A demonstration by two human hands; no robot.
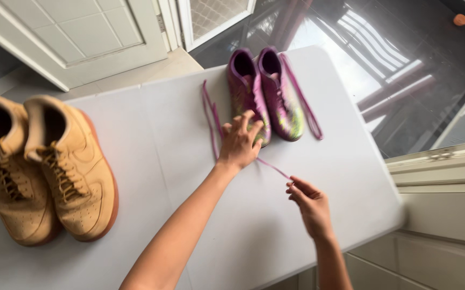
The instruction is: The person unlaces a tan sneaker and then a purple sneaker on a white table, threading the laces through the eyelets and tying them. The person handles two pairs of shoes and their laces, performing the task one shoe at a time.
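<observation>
Nearest, the right hand (312,207) pinches the free end of a purple shoelace (273,167) between thumb and fingertips, low over the white table (254,231) toward its near right edge. From that pinch the lace runs up and left, fairly straight, to the left hand (240,142), whose fingers are spread and pressed down on the toe of the nearer purple shoe (247,96). Its mate (282,96) sits touching it on the right, with another lace trailing loose along its far right side. A loop of lace also lies on the table just left of the pair. To work the lace well, the left hand should probably keep the shoe pinned flat so it cannot slide, while the right draws gently along the lace's own line, not sideways. At the far left, well apart, stand two tan sneakers (44,166).
</observation>
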